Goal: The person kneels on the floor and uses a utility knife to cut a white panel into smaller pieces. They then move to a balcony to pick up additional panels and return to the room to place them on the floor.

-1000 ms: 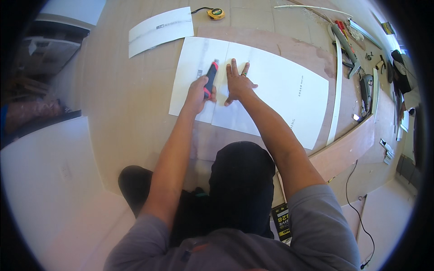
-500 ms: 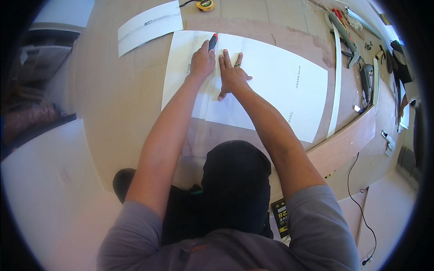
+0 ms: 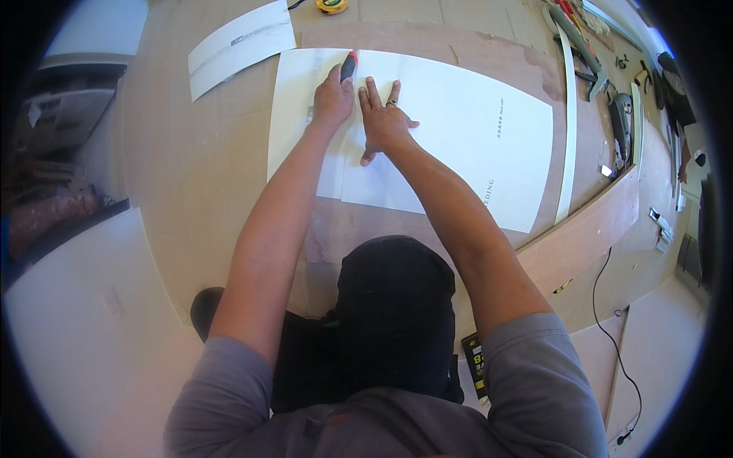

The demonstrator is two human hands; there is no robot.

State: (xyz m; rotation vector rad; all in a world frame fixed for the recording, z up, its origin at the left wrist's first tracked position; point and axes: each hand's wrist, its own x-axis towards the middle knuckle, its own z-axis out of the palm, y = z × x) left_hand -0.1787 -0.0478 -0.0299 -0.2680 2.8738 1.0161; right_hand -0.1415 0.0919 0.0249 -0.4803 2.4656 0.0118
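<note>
Across a brown board point(image 3: 427, 34), a white sheet point(image 3: 458, 130) lies flat, crossed toward its left end by a line running from far edge to near edge; whether the line goes right through cannot be told. Just off the sheet's far left corner rests a smaller white piece point(image 3: 244, 40), and beyond the sheet's right edge lies a pale strip point(image 3: 566, 130). On the sheet, right of the line, the person's right hand point(image 3: 387, 126) lies palm down, fingers spread wide, most of them pointing to the sheet's far edge. Over the sheet's left part, the left hand point(image 3: 334, 103) has its fingers curled around a black-and-red knife point(image 3: 349, 67), though their undersides are hidden. Held at the sheet's far edge, the knife has its long axis roughly along the line, front end pointing away from the person. It reaches out ahead of the left fingers that grip it, and to the left of the right hand's fingertips, near but apart from them.
</note>
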